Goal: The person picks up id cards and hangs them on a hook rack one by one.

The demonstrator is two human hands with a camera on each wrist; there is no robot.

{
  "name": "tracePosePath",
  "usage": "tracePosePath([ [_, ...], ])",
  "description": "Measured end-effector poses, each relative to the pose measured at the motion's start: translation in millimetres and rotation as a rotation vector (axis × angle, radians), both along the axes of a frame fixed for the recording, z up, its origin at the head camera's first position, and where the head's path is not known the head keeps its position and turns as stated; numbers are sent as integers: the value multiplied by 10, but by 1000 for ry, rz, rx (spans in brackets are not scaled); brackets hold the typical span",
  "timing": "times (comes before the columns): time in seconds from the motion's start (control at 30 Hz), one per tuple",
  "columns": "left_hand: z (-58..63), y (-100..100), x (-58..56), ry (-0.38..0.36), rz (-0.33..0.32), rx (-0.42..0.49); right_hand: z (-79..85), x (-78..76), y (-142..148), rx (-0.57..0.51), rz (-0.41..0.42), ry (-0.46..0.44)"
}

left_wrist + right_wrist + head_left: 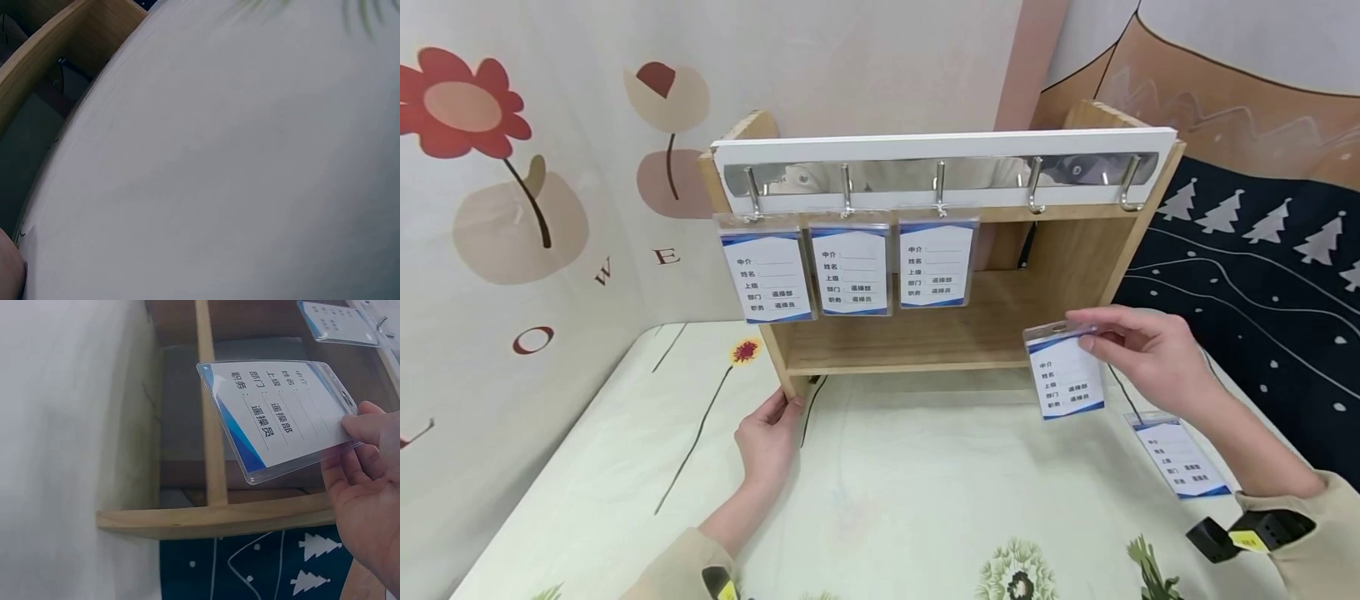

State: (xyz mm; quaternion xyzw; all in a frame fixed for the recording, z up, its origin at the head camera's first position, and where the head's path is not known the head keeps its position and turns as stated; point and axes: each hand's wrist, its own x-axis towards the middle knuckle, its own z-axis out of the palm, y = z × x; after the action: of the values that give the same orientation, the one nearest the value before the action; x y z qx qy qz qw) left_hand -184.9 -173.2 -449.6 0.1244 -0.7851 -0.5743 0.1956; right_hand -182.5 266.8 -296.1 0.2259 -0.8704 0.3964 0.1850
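The right hand (1153, 354) pinched the badge (1066, 379) by its top corner near the shelf (910, 333)'s lower right corner, the left hand (770, 442) gripped its lower left, and leaving the slot (347, 397) uncovered seemed best.

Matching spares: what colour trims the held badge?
The badge has blue trim, clearest in the right wrist view.

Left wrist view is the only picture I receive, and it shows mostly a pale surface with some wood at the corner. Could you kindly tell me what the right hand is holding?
Observer: The right hand pinches a badge near its top edge.
Operator: Thank you. Does something hang already?
Observer: Yes, three badges hang from the hooks.
Operator: And is something lying loose?
Observer: One more badge lies on the table, beside the right forearm.
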Motion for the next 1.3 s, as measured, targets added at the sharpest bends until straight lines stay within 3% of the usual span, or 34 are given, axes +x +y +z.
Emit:
tracePosePath([
  [0.47, -11, 19, 2, -16, -11, 1, 140, -14, -39, -33, 0, -1],
  [0.63, -21, 7, 0, -15, -6, -1, 202, -10, -74, -26, -37, 16],
  [0.77, -13, 1, 4, -22, -3, -2, 298, 13, -131, -60, -58, 72],
  [0.97, 9, 6, 11, -31, -4, -1, 438, 30, -230, -126, -8, 198],
  [1.3, 18, 11, 16, -31, -13, -14, 585, 24, -424, -230, 39, 290],
])
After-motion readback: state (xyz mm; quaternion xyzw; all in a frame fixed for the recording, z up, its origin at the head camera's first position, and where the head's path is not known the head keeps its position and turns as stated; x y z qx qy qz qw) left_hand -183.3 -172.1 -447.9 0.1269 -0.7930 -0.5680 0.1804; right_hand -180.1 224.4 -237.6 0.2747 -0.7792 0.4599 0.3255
